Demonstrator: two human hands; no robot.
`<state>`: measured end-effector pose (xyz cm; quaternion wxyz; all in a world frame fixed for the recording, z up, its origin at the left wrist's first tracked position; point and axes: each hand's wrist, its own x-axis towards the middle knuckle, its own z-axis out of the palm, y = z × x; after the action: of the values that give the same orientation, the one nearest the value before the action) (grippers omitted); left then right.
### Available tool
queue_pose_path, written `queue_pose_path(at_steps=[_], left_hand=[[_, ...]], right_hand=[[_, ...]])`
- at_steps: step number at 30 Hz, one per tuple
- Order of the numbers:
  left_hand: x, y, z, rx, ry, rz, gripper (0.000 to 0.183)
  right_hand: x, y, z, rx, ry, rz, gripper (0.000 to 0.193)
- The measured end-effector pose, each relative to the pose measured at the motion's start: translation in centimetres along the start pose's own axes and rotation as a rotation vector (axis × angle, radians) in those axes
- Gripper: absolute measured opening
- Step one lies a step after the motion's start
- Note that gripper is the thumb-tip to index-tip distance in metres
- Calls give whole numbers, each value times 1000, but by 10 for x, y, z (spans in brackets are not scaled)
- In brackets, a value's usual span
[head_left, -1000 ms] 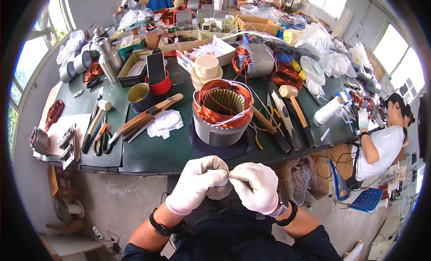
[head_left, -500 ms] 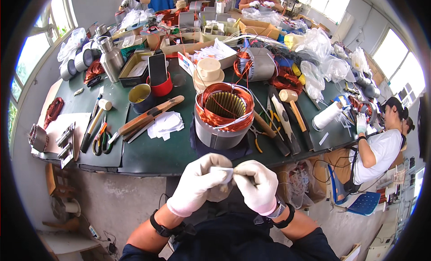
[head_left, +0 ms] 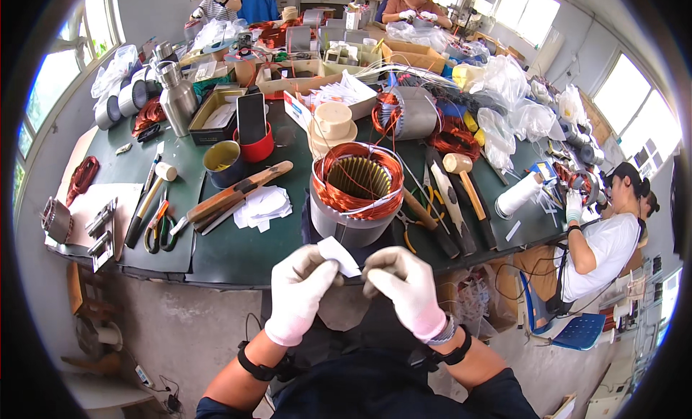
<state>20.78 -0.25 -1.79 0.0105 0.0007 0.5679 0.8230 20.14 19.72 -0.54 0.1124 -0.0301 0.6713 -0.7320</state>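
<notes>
My left hand (head_left: 303, 282), in a white glove, pinches a small white paper slip (head_left: 337, 254) between thumb and fingers. The slip tilts up from that pinch, just in front of the table edge. Close to the slip's lower right corner, my gloved right hand (head_left: 405, 285) has its fingers curled together; whether they grip the corner I cannot make out. Beyond the hands stands a grey motor stator (head_left: 347, 221) with copper windings (head_left: 339, 192) bulging over its top, wrapped with white lacing, and yellowish liners lining its bore.
Left of the stator lie white paper slips (head_left: 265, 207), a wooden stick (head_left: 245, 190), scissors (head_left: 153, 228) and a mallet (head_left: 162, 175). On its right are another mallet (head_left: 465, 175), pliers and a white thread spool (head_left: 520, 194). A co-worker (head_left: 602, 246) sits at the right.
The paper slip, earlier held between both hands, now stands up showing its flat face in my left hand. My right hand's fingertips have drawn slightly away from my left's. The view has shifted slightly.
</notes>
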Motion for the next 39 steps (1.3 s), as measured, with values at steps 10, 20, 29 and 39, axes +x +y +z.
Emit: queue_pose_path(at_steps=[10, 20, 29, 39], left_hand=[[45, 18, -26, 576, 54, 71, 18], [68, 30, -15, 631, -57, 75, 21], [75, 15, 3, 468, 142, 200, 17], [110, 42, -8, 705, 125, 174, 18]], right_hand=[[54, -11, -26, -1134, 237, -965, 29], [55, 3, -24, -1147, 248, -948, 30], [56, 2, -11, -1144, 262, -967, 35], [79, -23, -50, -622, 450, -929, 6]])
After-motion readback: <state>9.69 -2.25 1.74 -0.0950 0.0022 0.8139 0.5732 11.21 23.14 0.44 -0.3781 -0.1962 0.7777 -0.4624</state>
